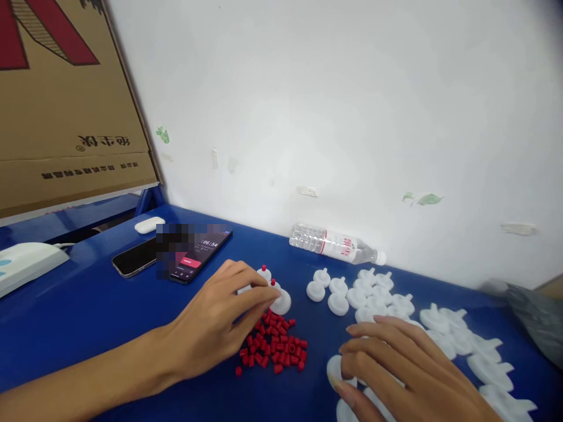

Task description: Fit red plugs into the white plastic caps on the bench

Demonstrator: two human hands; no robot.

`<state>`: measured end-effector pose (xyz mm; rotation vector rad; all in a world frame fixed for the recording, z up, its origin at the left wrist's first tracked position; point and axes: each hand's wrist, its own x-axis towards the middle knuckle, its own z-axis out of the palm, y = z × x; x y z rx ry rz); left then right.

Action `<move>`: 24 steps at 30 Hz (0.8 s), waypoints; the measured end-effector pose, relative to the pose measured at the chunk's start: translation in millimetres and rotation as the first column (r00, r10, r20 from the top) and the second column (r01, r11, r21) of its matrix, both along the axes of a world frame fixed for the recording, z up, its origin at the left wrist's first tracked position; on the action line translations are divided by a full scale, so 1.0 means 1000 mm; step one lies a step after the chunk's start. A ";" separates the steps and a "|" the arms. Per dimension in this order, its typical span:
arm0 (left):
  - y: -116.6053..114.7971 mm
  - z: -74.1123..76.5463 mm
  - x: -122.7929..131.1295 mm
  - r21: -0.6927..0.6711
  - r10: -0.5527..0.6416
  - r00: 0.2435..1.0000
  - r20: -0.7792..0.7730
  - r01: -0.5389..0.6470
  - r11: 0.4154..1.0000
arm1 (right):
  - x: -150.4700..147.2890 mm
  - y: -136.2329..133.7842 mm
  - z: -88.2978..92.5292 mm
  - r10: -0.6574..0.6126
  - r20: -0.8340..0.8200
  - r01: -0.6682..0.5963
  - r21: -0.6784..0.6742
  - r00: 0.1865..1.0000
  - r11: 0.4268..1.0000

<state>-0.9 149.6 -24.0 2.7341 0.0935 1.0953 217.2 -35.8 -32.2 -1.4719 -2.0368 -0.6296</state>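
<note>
Many red caps (287,347) lie heaped just beside the left hand's grip (215,313).

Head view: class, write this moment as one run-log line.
left hand: fingertips at white disc | right hand: over white nozzled discs | red caps: piled between hands | clear plastic bottle: lying near wall
</note>
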 end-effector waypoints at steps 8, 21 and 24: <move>0.009 -0.008 0.004 -0.076 0.084 0.993 -0.083 -0.091 0.993 | 0.000 0.001 -0.006 -0.031 -0.046 0.031 -0.009 0.998 0.999; 0.021 -0.006 0.003 0.063 0.198 0.973 -0.121 -0.192 0.979 | 0.005 0.003 -0.007 -0.052 0.017 0.053 -0.030 0.998 0.998; 0.022 -0.006 0.002 0.081 0.200 0.969 -0.146 -0.190 0.978 | 0.008 0.001 -0.007 -0.050 0.043 0.052 -0.044 0.998 0.998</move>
